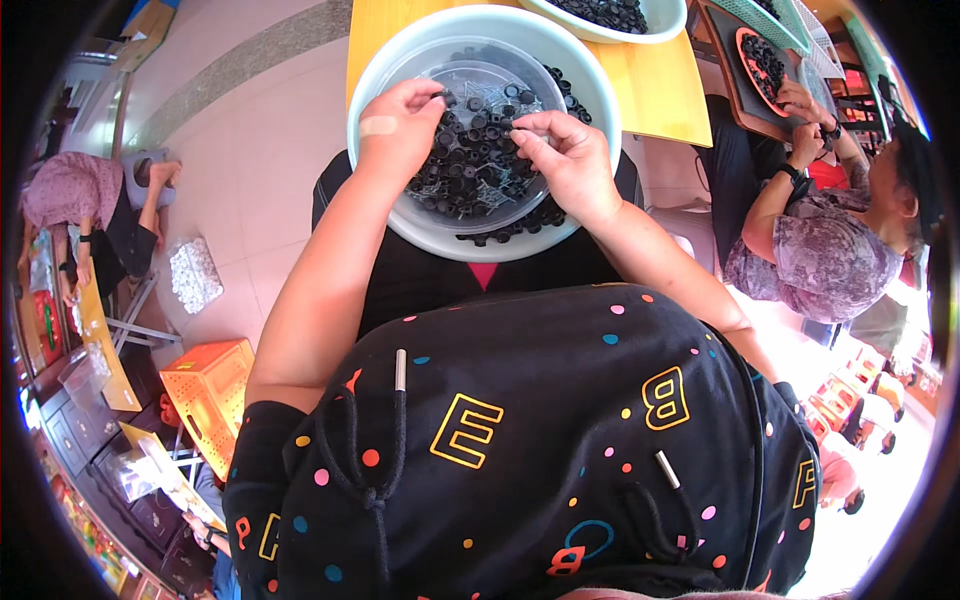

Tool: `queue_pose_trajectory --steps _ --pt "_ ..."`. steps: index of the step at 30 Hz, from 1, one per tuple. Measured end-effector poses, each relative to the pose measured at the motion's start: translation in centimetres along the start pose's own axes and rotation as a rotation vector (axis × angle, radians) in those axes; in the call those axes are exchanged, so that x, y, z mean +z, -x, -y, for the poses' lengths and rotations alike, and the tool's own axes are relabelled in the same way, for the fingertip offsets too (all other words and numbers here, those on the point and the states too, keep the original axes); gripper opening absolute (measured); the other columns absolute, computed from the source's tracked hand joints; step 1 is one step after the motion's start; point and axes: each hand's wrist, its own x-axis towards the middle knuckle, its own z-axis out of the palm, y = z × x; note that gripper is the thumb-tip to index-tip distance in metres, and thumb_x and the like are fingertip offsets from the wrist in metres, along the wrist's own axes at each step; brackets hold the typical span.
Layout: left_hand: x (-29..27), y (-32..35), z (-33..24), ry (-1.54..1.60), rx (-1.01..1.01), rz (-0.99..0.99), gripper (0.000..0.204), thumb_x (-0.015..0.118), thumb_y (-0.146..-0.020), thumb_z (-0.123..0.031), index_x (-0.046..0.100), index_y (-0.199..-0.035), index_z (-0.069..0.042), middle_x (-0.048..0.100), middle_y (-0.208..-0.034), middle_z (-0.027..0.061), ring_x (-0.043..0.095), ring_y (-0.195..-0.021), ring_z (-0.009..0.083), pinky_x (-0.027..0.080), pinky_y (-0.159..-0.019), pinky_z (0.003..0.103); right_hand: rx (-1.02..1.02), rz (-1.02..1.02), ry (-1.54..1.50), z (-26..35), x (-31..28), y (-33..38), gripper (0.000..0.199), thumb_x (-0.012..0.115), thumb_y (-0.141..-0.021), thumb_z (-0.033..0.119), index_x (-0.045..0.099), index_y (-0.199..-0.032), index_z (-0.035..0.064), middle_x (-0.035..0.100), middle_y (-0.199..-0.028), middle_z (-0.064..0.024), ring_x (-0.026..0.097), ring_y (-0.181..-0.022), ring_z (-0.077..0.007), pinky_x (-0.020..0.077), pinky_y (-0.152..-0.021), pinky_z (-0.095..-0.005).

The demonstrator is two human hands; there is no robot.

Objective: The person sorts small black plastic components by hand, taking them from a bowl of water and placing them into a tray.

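A clear plastic bowl rests inside a wide pale blue-green basin in front of me. Small black round plastic caps and thin, pale pin-like pieces fill the bowl; more black caps lie around it in the basin. Over the bowl's left side, my left hand is closed in a pinch on a black cap; a plaster-like patch sits on the back of this hand. My right hand pinches above the bowl's right side, thumb and forefinger together. What lies between those fingertips is too small to name.
Beyond, a second basin of black pieces stands on a yellow table. At right, a co-worker handles black pieces by an orange tray. An orange crate and a whitish bag are at left, near another seated person.
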Motion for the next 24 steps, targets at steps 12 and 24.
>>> queue_pose_trajectory --steps 12,24 --pt "-0.7 5.2 -0.7 0.365 -0.163 0.080 0.022 0.062 -0.088 -0.008 0.063 -0.109 -0.001 0.066 -0.095 0.0090 0.063 -0.082 0.0144 0.052 -0.075 0.025 -0.025 0.051 -0.092 0.5 0.7 0.5 0.015 0.066 -0.084 0.004 0.064 -0.099 0.0020 0.063 -0.087 -0.0027 0.058 -0.076 -0.0051 0.0473 -0.066 -0.0195" --pt "-0.5 7.2 -1.1 1.166 -0.383 0.404 0.029 0.057 -0.090 -0.005 0.056 -0.118 0.002 0.062 -0.107 0.0113 0.061 -0.095 0.0153 0.051 -0.088 0.025 -0.286 0.027 0.092 2.5 1.6 2.0 0.015 0.068 -0.078 0.000 0.064 -0.091 0.0028 0.059 -0.081 -0.0027 0.052 -0.056 -0.0033 0.0436 -0.052 -0.0196"
